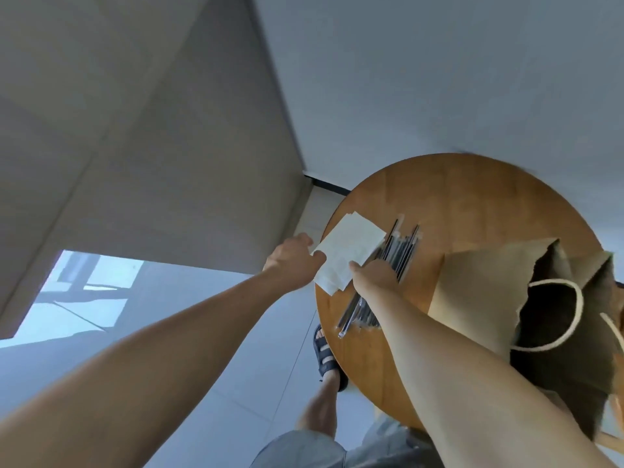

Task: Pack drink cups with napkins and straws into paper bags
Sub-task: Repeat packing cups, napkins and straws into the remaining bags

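Observation:
A stack of white napkins (347, 248) lies at the left edge of a round wooden table (472, 204). My left hand (293, 261) pinches the stack's left edge. My right hand (374, 275) pinches the lower right part of the napkins, over a pile of wrapped dark straws (401, 251) lying beside them. An open brown paper bag (540, 298) with white rope handles stands on the table's right side, its mouth facing me. No drink cup is visible.
The table stands close to a white wall and a grey panel corner. My foot in a dark sandal (326, 356) is on the tiled floor beside the table's left edge. Bare wood shows at the table's far side.

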A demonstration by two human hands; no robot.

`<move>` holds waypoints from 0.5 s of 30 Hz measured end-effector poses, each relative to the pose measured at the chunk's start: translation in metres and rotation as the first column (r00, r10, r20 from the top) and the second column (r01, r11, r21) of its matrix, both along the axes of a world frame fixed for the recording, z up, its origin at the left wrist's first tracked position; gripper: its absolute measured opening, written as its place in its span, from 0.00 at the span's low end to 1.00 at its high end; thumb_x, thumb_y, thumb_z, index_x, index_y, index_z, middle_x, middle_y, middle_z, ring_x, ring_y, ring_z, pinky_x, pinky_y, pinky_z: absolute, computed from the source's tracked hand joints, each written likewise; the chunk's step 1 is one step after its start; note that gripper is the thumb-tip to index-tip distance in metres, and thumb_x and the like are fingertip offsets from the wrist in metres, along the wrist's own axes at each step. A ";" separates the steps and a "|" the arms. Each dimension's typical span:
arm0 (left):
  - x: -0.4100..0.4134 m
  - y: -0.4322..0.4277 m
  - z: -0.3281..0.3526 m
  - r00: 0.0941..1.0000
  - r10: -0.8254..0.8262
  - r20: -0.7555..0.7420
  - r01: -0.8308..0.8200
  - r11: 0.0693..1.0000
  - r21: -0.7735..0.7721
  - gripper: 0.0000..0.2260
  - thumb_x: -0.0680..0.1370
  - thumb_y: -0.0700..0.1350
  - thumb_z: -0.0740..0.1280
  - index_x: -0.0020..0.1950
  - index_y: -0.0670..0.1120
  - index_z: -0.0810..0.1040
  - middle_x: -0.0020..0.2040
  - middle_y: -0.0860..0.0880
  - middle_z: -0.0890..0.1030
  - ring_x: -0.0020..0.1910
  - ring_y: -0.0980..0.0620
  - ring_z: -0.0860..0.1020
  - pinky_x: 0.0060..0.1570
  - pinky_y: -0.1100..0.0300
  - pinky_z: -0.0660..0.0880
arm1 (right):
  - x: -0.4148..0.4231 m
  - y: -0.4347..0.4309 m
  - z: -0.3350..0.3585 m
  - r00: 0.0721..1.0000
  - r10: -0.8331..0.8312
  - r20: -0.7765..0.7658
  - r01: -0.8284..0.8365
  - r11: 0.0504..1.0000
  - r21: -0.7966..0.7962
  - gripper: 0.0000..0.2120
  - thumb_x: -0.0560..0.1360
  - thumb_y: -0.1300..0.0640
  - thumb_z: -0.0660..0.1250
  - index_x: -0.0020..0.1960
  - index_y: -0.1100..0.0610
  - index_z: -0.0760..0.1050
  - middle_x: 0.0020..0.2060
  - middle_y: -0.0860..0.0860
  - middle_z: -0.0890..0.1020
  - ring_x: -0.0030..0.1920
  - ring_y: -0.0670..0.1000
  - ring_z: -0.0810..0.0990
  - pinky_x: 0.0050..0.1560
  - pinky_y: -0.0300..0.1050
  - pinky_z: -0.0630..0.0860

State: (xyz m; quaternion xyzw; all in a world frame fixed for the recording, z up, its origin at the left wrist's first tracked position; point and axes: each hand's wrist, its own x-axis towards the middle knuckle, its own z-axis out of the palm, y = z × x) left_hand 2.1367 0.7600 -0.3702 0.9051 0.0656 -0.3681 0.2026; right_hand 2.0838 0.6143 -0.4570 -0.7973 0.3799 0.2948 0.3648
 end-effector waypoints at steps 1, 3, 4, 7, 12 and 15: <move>0.001 0.001 -0.005 1.000 0.001 0.002 -0.001 1.000 0.002 0.20 0.80 0.51 0.60 0.71 0.49 0.69 0.64 0.47 0.76 0.44 0.51 0.76 0.33 0.62 0.69 | 0.002 0.003 -0.006 1.000 -0.001 -0.006 0.001 1.000 0.004 0.22 0.79 0.42 0.61 0.35 0.58 0.69 0.29 0.51 0.75 0.27 0.50 0.77 0.23 0.38 0.66; 0.003 0.002 -0.014 1.000 0.005 0.004 -0.005 1.000 0.002 0.19 0.80 0.51 0.60 0.70 0.48 0.69 0.64 0.48 0.77 0.39 0.56 0.72 0.30 0.64 0.66 | 0.004 0.007 -0.016 1.000 0.003 -0.014 -0.003 1.000 0.004 0.20 0.79 0.43 0.61 0.40 0.60 0.71 0.32 0.52 0.75 0.31 0.52 0.78 0.25 0.40 0.68; 0.004 0.003 -0.017 1.000 0.008 -0.001 -0.008 1.000 0.001 0.19 0.80 0.51 0.60 0.71 0.48 0.69 0.64 0.48 0.77 0.38 0.57 0.71 0.30 0.64 0.65 | 0.004 0.008 -0.020 1.000 0.006 -0.015 -0.007 1.000 -0.003 0.19 0.79 0.44 0.61 0.43 0.61 0.72 0.33 0.52 0.75 0.32 0.52 0.78 0.26 0.40 0.68; 0.006 0.004 -0.024 1.000 0.010 -0.013 -0.010 1.000 -0.019 0.20 0.80 0.51 0.60 0.72 0.48 0.69 0.66 0.47 0.76 0.42 0.55 0.74 0.33 0.64 0.68 | 0.004 0.009 -0.025 1.000 0.025 -0.007 -0.025 0.999 -0.043 0.18 0.80 0.47 0.60 0.45 0.62 0.74 0.36 0.54 0.78 0.34 0.53 0.78 0.28 0.41 0.71; 0.003 0.002 -0.025 1.000 -0.005 -0.008 0.005 0.999 -0.044 0.20 0.80 0.51 0.61 0.71 0.47 0.69 0.66 0.46 0.76 0.50 0.50 0.75 0.43 0.58 0.72 | -0.003 0.005 -0.021 0.993 -0.010 0.121 0.021 0.996 -0.085 0.14 0.79 0.49 0.60 0.45 0.59 0.76 0.36 0.52 0.81 0.32 0.48 0.78 0.26 0.38 0.68; 0.002 0.000 -0.021 1.000 0.015 0.007 -0.014 0.998 -0.069 0.20 0.80 0.52 0.61 0.70 0.47 0.70 0.64 0.46 0.77 0.48 0.50 0.77 0.40 0.59 0.76 | -0.010 0.004 -0.008 0.949 -0.147 0.281 0.147 0.989 0.022 0.07 0.77 0.53 0.64 0.45 0.56 0.74 0.37 0.47 0.80 0.34 0.45 0.77 0.24 0.31 0.67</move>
